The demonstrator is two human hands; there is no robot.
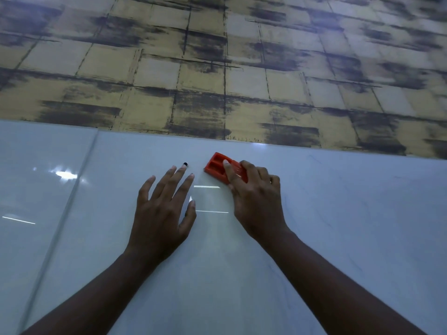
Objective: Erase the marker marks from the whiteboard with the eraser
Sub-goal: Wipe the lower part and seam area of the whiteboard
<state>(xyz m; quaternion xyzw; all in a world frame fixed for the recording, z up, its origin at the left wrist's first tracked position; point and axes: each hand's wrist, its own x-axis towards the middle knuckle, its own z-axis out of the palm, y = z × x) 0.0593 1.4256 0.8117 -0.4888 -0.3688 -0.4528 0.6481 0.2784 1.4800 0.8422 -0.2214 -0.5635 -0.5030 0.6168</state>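
Near the far edge of the whiteboard, the right hand is gripping the red eraser — fingers curled over its back end, index finger lying along the top, eraser sitting flat on the board. Left hand is lying flat on the glossy white board just beside it, fingers spread and straight, holding nothing. One small black marker dot is showing right at the left middle fingertip, a short way left of the eraser — not touching it. Faint thin lines are showing on the board's right side; too faint to tell whether they are marker. Beyond the board edge, a yellow-and-black tiled floor is filling the top half. Ceiling lights are reflecting on the board.
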